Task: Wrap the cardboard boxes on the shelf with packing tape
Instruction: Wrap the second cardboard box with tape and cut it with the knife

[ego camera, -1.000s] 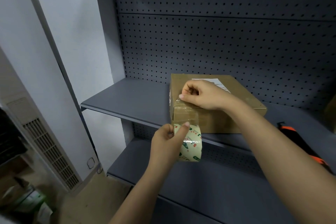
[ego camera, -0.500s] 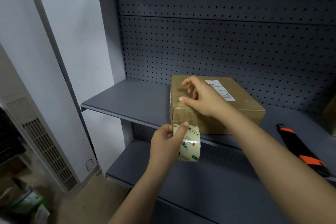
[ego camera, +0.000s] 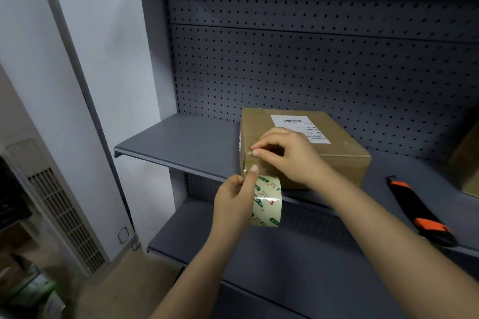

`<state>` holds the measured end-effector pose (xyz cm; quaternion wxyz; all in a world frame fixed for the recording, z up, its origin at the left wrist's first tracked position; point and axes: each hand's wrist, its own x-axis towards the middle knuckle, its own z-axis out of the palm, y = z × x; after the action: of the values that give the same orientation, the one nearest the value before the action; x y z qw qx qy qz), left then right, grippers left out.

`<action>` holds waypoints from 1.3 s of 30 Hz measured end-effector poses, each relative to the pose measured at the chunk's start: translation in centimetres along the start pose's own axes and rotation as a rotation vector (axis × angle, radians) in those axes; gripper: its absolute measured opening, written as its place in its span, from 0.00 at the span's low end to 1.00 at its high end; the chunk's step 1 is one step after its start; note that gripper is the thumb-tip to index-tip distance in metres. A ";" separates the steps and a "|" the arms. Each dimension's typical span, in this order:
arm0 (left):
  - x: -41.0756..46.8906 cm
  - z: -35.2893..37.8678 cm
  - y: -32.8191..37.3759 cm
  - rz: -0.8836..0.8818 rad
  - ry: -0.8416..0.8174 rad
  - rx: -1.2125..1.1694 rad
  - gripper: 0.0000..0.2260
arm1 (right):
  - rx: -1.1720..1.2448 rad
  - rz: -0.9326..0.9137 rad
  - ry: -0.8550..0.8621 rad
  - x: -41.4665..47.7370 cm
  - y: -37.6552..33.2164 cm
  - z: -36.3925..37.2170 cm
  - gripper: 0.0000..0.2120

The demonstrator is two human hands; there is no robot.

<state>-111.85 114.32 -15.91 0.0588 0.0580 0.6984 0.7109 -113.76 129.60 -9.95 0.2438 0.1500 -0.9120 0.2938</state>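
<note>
The cardboard box (ego camera: 344, 171) sits on the upper shelf (ego camera: 176, 142), its front face close to the shelf's front edge and well right of the shelf's left corner. A white shipping label (ego camera: 300, 128) lies on its top.

The right hand (ego camera: 290, 160) rests over the box's front-left top edge. Its fingers (ego camera: 269, 137) are curled, and the thumb and forefinger tips meet on the strip of tape (ego camera: 267, 170) right at that edge, pinching it against the cardboard. The glossy strip runs down the box's front face from there to the tape roll (ego camera: 268, 202).

The left hand (ego camera: 234, 202) grips the tape roll, fingers wrapped round its left side. The forefinger points up, and its tip touches the front face of the box near the left corner. The roll hangs just below the upper shelf's front edge, directly under the box's front-left corner, with the lower shelf (ego camera: 285, 267) behind and beneath it.

A black and orange utility knife (ego camera: 420, 210) lies on the upper shelf near its front edge, to the right of the box and apart from it. A second box (ego camera: 466, 166) shows partly at the right edge of the view. A perforated back panel (ego camera: 311, 65) rises behind the shelf.
</note>
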 end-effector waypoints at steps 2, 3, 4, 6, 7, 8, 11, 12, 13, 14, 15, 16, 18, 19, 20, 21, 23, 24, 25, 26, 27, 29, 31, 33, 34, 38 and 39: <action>-0.6 0.2 -0.2 -0.005 -0.008 -0.036 0.18 | 0.011 -0.004 0.025 -0.2 0.2 0.2 0.05; -0.9 0.3 -0.4 0.004 -0.012 -0.047 0.17 | 0.013 -0.006 0.032 -0.3 0.2 0.3 0.05; -1.0 0.4 -0.6 0.018 -0.010 -0.051 0.17 | 0.012 -0.007 0.038 -0.4 0.3 0.4 0.05; -1.1 0.3 -0.6 0.029 0.011 -0.055 0.16 | 0.009 -0.004 0.057 -0.5 0.4 0.6 0.05; -0.9 0.1 -0.5 0.027 0.018 -0.049 0.16 | 0.008 -0.003 0.075 -0.5 0.4 0.8 0.05; -0.7 -0.1 -0.4 0.024 0.019 -0.042 0.16 | 0.007 -0.001 0.095 -0.5 0.4 1.0 0.05; 0.2 -1.2 -0.2 0.029 0.033 -0.031 0.16 | -0.023 0.013 0.120 -0.2 -0.1 1.9 0.05; 0.6 -1.7 -0.2 0.031 0.044 -0.007 0.17 | -0.041 0.016 0.121 0.0 -0.4 2.2 0.05; 1.0 -2.2 -0.3 0.028 0.055 0.023 0.17 | -0.061 0.017 0.120 0.3 -0.7 2.5 0.05; 1.3 -2.5 -0.4 0.022 0.060 0.047 0.17 | -0.077 0.017 0.116 0.5 -1.0 2.7 0.06; 1.5 -2.7 -0.5 0.013 0.057 0.060 0.16 | -0.084 0.018 0.109 0.8 -1.2 2.8 0.06; 1.6 -2.7 -0.6 0.003 0.049 0.060 0.16 | -0.083 0.021 0.099 1.0 -1.3 2.8 0.06; 1.6 -2.6 -0.8 -0.012 0.028 0.046 0.17 | -0.061 0.030 0.072 1.2 -1.2 2.5 0.06; 1.5 -2.6 -0.9 -0.014 0.023 0.043 0.17 | -0.050 0.032 0.057 1.1 -1.0 2.3 0.06; 1.5 -2.6 -0.9 -0.012 0.029 0.043 0.17 | -0.047 0.027 0.045 1.0 -0.9 2.2 0.07; 1.5 -2.5 -0.9 -0.005 0.046 0.044 0.17 | -0.055 0.016 0.042 0.9 -0.8 2.1 0.07; 1.5 -2.4 -1.1 0.010 0.103 0.027 0.17 | -0.102 -0.027 0.064 0.6 -0.6 2.4 0.07; 1.5 -2.3 -1.1 0.011 0.124 0.014 0.17 | -0.134 -0.055 0.086 0.4 -0.5 2.6 0.07; 1.5 -2.2 -1.1 0.011 0.133 0.007 0.17 | -0.165 -0.083 0.105 0.3 -0.4 2.8 0.07; 1.6 -2.2 -1.1 0.009 0.132 0.007 0.17 | -0.193 -0.109 0.115 0.2 -0.3 3.1 0.07; 1.7 -2.2 -1.1 0.005 0.123 0.015 0.17 | -0.219 -0.133 0.114 0.1 -0.2 3.2 0.06; 2.2 -2.3 -1.0 -0.016 0.096 0.040 0.19 | -0.268 -0.170 0.083 0.0 -0.1 3.2 0.06; 2.8 -2.5 -0.7 -0.032 0.069 0.070 0.20 | -0.310 -0.183 0.025 0.0 0.0 3.0 0.08; 3.3 -2.7 -0.5 -0.035 0.048 0.088 0.19 | -0.338 -0.183 -0.017 0.1 0.0 2.8 0.09; 3.3 -2.7 -0.4 -0.030 0.042 0.087 0.19 | -0.346 -0.183 -0.025 0.1 0.0 2.7 0.10; 2.6 -2.9 -0.8 -0.005 0.027 0.016 0.19 | -0.363 -0.166 -0.029 0.1 -0.2 2.8 0.11; 2.4 -2.9 -1.0 -0.007 0.020 -0.010 0.19 | -0.362 -0.160 -0.027 0.1 -0.2 2.8 0.11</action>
<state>-114.69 111.85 -16.96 0.0548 0.0483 0.6956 0.7147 -114.72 127.72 -11.78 0.2769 0.1795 -0.9384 0.1025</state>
